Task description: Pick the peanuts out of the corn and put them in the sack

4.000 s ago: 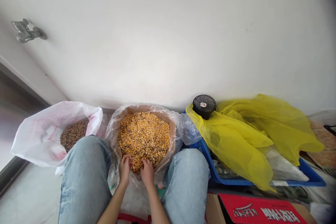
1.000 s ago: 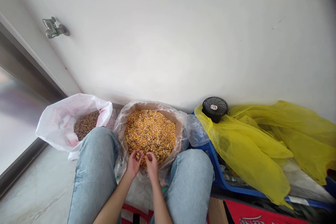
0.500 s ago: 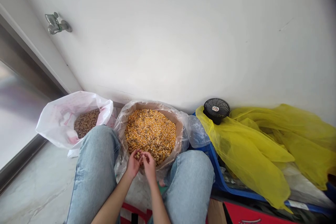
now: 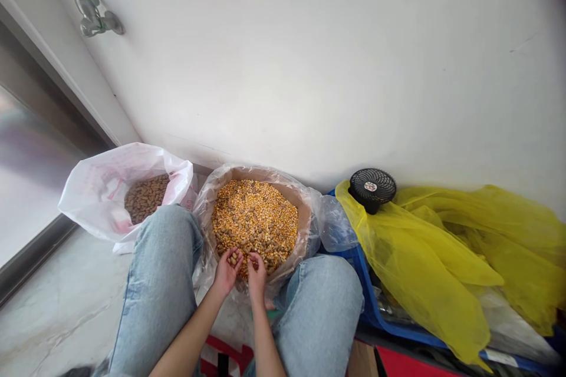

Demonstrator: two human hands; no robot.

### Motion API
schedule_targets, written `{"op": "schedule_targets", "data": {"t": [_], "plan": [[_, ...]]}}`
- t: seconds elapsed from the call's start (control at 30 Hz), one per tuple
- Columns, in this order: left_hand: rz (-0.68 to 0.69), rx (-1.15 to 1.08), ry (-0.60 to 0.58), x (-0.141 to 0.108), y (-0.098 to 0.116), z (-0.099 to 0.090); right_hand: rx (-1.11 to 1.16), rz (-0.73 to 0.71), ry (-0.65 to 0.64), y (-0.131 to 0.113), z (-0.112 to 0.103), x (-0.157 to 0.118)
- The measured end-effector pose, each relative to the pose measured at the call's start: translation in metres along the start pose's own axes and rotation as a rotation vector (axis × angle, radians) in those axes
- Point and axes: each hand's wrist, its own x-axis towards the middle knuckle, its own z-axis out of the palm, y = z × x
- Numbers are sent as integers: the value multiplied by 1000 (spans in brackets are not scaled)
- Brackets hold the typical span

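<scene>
A cardboard box lined with clear plastic (image 4: 304,218) stands between my knees, heaped with yellow corn kernels mixed with brown pieces (image 4: 255,221). My left hand (image 4: 227,272) is cupped palm up over the near edge of the heap, holding a few small grains. My right hand (image 4: 257,275) is beside it with its fingertips bunched; the picture does not show whether they hold anything. To the left, a white plastic bag (image 4: 99,200) holds brown beans or nuts (image 4: 147,198).
My knees in light blue jeans (image 4: 319,312) flank the box. To the right, a blue crate (image 4: 375,306) lies under a yellow plastic sheet (image 4: 424,259), with a small black fan (image 4: 372,190) on top. A white wall rises behind; a metal tap (image 4: 94,16) sits on it.
My hands have parted slightly after nearly touching over the heap. The whole scene has drifted slightly in view as my head moved.
</scene>
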Motion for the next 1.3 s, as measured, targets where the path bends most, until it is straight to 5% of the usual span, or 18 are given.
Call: {"op": "schedule_targets", "data": {"t": [0.23,0.37,0.6,0.8,0.97,1.13,1.3], "plan": [[-13,40,73,-3,-1,6,-329,-101,-84,-14,6,37],[-6,107,121,-11,2,22,-537,-216,-256,-17,-2,71],[-37,350,-81,-15,28,105,-782,-434,-569,-15,-29,102],[-107,568,-220,19,63,173,-862,-514,-693,-22,-40,104],[-138,559,-145,36,72,183,-869,-493,-786,-23,-46,101],[-249,551,-178,22,68,193,-824,-348,-876,-16,-54,109],[-290,520,-244,17,68,207,-772,-216,-807,-10,-54,115]]}}
